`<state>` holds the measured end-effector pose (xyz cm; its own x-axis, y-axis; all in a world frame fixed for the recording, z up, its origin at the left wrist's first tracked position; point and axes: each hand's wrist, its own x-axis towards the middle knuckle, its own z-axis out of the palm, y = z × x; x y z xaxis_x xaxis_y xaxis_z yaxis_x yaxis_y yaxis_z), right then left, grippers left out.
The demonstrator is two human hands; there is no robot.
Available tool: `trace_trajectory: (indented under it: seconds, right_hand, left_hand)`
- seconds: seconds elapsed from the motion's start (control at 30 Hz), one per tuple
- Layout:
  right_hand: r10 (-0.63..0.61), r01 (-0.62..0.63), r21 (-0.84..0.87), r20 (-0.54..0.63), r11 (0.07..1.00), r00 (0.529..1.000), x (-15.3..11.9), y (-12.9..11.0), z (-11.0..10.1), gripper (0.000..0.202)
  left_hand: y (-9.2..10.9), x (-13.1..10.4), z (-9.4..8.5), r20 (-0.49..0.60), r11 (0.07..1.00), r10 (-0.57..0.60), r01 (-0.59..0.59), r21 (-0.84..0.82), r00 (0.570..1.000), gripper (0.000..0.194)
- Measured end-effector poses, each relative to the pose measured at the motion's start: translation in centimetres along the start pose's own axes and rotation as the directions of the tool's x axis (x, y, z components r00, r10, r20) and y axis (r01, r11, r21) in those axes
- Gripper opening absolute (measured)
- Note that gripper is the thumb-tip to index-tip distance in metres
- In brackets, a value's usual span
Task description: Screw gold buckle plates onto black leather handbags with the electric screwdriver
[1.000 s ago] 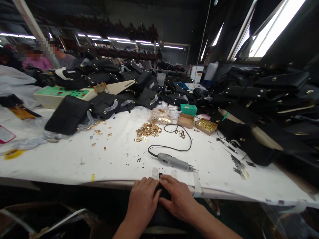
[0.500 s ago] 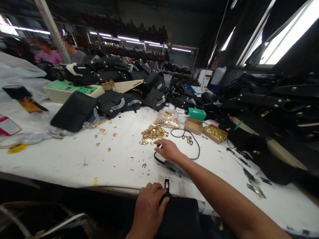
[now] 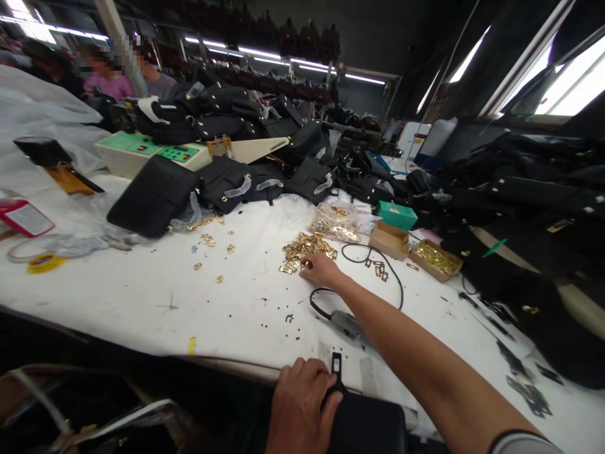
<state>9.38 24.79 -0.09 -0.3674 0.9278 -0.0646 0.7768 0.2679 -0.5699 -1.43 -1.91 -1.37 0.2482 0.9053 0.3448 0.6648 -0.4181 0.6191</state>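
My right hand (image 3: 319, 270) reaches across the white table to the near edge of a pile of gold metal fittings (image 3: 307, 246); its thumb and fingertips are pinched on a small gold fitting (image 3: 304, 266). My left hand (image 3: 305, 403) is closed on the strap end of a black bag (image 3: 368, 422) at the table's front edge. A black tab with a rectangular slot (image 3: 336, 364) sticks up beside its fingers. Under my right forearm lies a grey handheld tool (image 3: 346, 323) with a black cable.
Open cardboard boxes (image 3: 435, 258) and a green box (image 3: 396, 215) stand behind to the right. Black bags (image 3: 154, 195) are heaped along the back. Loose gold rings (image 3: 208, 239) and tiny black bits (image 3: 289, 318) lie on the white table (image 3: 142, 309). People sit at the far left.
My right hand has reached the pile's edge, and its fingers have closed on a fitting. The left hand still holds the bag. The view has shifted, so the scene sits differently in the picture.
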Motion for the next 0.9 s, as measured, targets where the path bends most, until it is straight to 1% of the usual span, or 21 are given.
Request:
trace_trajectory:
  seconds: [0.07,0.13,0.2,0.23,0.27,0.33,0.4,0.47,0.53,0.63,0.7,0.77,0.83,0.9]
  right_hand:
    - [0.005,-0.003,0.042,-0.061,0.999,0.998,-0.5,-0.2,0.1,0.027]
    - [-0.01,0.019,0.085,-0.104,0.996,0.995,-1.7,-0.7,0.0,0.019]
    - [-0.055,0.078,0.145,-0.155,0.986,0.986,-3.7,-1.3,-0.2,0.007]
    - [-0.088,0.127,0.189,-0.201,0.974,0.976,-5.0,-1.7,-0.3,0.003]
    - [-0.128,0.191,0.236,-0.259,0.953,0.958,-6.5,-2.0,-0.5,0.003]
    - [-0.211,0.34,0.301,-0.388,0.891,0.897,-9.9,-2.6,-1.0,0.006]
    - [-0.265,0.439,0.289,-0.486,0.851,0.833,-13.5,-3.0,-1.6,0.009]
    - [-0.278,0.467,0.245,-0.545,0.849,0.791,-16.9,-3.1,-2.0,0.013]
    - [-0.265,0.467,0.218,-0.59,0.857,0.763,-19.6,-3.1,-2.3,0.015]
    - [-0.235,0.467,0.222,-0.637,0.856,0.734,-22.5,-2.9,-2.4,0.015]
    - [-0.204,0.455,0.244,-0.65,0.857,0.732,-23.7,-2.8,-2.4,0.014]
    - [-0.16,0.435,0.291,-0.646,0.852,0.746,-24.5,-2.7,-2.4,0.013]
    - [-0.055,0.37,0.39,-0.622,0.843,0.781,-25.1,-2.5,-2.1,0.009]
    - [0.106,0.253,0.52,-0.564,0.816,0.819,-25.4,-2.0,-1.7,0.004]
  left_hand:
    - [0.2,0.1,-0.1,0.012,1.0,-0.025,0.025,-0.008,1.0,0.016]
    - [0.5,0.2,-0.2,0.026,0.998,-0.064,0.064,-0.009,0.998,0.014]
    - [0.8,0.3,-0.3,0.043,0.995,-0.095,0.095,-0.006,0.995,0.014]
    - [0.9,0.3,-0.4,0.049,0.995,-0.104,0.104,-0.003,0.993,0.015]
    - [1.0,0.3,-0.4,0.055,0.994,-0.111,0.112,0.001,0.992,0.016]
    - [1.1,0.3,-0.5,0.069,0.993,-0.12,0.12,0.01,0.99,0.016]
    - [1.2,0.4,-0.5,0.083,0.993,-0.119,0.117,0.026,0.989,0.016]
    - [1.2,0.4,-0.5,0.089,0.992,-0.116,0.112,0.05,0.989,0.014]
    - [1.2,0.5,-0.3,0.088,0.992,-0.11,0.104,0.073,0.99,0.012]
    - [1.3,0.6,-0.2,0.095,0.991,-0.103,0.094,0.1,0.99,0.012]
    - [1.5,0.6,-0.2,0.103,0.989,-0.111,0.1,0.114,0.988,0.013]
    - [1.7,0.7,-0.2,0.106,0.985,-0.131,0.117,0.127,0.986,0.013]
    - [2.0,0.9,-0.3,0.103,0.98,-0.155,0.139,0.141,0.983,0.012]
    - [2.3,1.2,-0.3,0.103,0.976,-0.175,0.159,0.146,0.979,0.01]
